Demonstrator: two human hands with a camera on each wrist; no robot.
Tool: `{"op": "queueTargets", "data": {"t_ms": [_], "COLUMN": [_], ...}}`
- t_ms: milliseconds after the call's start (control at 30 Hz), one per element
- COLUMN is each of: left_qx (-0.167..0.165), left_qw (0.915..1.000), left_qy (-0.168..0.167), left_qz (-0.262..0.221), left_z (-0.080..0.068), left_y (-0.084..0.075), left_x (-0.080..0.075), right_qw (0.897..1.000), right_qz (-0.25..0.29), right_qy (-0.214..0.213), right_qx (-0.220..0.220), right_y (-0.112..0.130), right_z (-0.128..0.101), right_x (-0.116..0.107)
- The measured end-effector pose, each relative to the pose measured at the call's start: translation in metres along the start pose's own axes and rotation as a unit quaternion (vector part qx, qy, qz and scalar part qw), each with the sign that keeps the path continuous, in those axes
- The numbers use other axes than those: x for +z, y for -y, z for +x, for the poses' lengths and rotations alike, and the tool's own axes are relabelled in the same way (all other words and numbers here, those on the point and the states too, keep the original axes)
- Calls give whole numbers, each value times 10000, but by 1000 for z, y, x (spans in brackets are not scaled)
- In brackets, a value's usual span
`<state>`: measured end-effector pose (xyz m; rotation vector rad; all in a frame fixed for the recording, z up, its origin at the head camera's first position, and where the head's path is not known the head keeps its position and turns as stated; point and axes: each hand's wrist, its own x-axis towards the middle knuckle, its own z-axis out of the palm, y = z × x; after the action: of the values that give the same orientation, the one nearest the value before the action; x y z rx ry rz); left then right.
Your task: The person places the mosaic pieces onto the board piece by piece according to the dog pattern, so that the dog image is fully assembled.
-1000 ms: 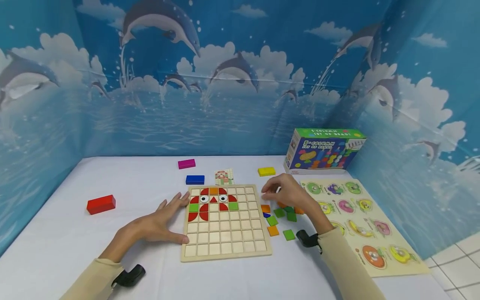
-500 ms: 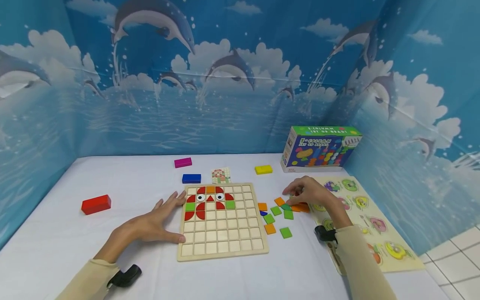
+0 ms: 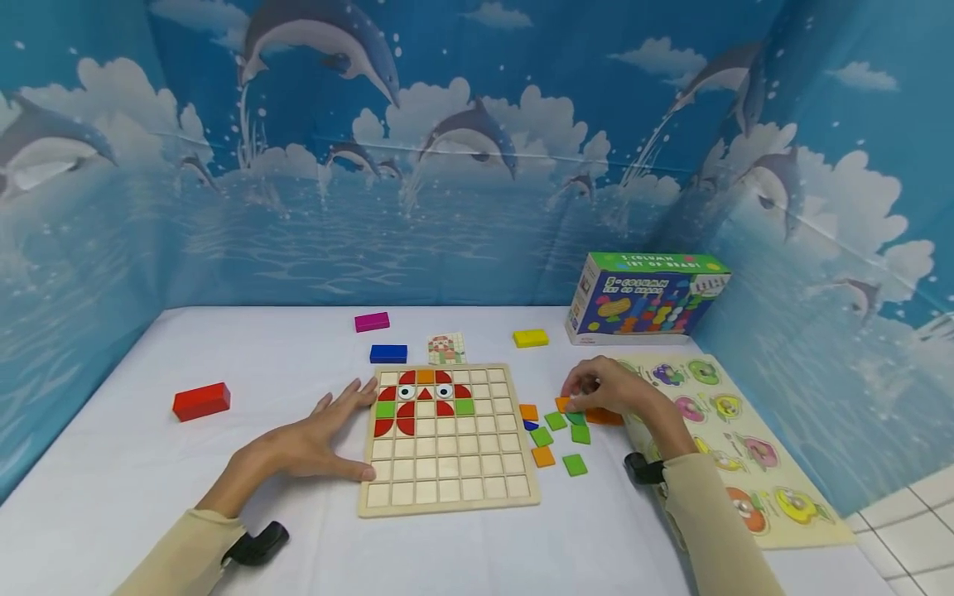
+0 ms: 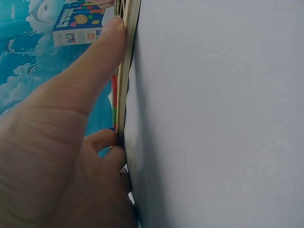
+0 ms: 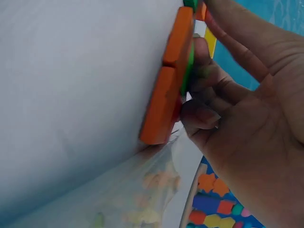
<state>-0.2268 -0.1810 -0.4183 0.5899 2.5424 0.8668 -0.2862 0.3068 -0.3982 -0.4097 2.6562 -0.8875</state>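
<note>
My left hand [image 3: 316, 439] rests at the left edge of a wooden grid board [image 3: 447, 510], fingers spread and fairly straight, thumb against the rim. Red, orange and green tiles and two round eye pieces fill some upper cells. To the board's right lie loose tiles, among them a green square tile [image 3: 575, 464] and a blue piece [image 3: 531, 426]. My right hand [image 3: 614, 387] is bent down over the far tiles, fingertips right at a dark green piece [image 3: 575, 419]. Orange pieces [image 5: 160, 104] lie beneath its curled fingers. I cannot tell whether it pinches a tile.
A small pattern card [image 3: 446, 348] lies behind the board, near blue [image 3: 388, 354], magenta [image 3: 372, 322] and yellow blocks [image 3: 531, 338]. A red block [image 3: 201, 402] lies left. A bead-set box [image 3: 644, 298] and a fruit puzzle board [image 3: 790, 472] stand and lie right.
My right hand has moved from beside the board's right edge rightward and down to the loose tiles, where it stays. The left hand and the tiles on the board keep their places.
</note>
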Motion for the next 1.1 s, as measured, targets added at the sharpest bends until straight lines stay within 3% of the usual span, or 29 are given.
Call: {"op": "queueTargets", "data": {"t_ms": [200, 467, 800, 1100], "left_qx": [-9, 69, 99, 69], "left_qw": [10000, 9999, 9999, 9999], "left_qy": [-26, -62, -59, -80], "left_qz": [24, 58, 73, 126], "left_z": [1, 3, 3, 4], "left_y": [0, 1, 1, 2], "left_x": [2, 2, 3, 2], "right_qw": [9999, 9964, 9856, 9798], "right_qz": [-28, 46, 826, 1104], "right_qy": [73, -67, 14, -33], "right_qx": [-99, -838, -1478, -1665], "right_y": [3, 30, 102, 137], "right_z": [-2, -2, 15, 37], "right_x": [-1, 2, 63, 102]}}
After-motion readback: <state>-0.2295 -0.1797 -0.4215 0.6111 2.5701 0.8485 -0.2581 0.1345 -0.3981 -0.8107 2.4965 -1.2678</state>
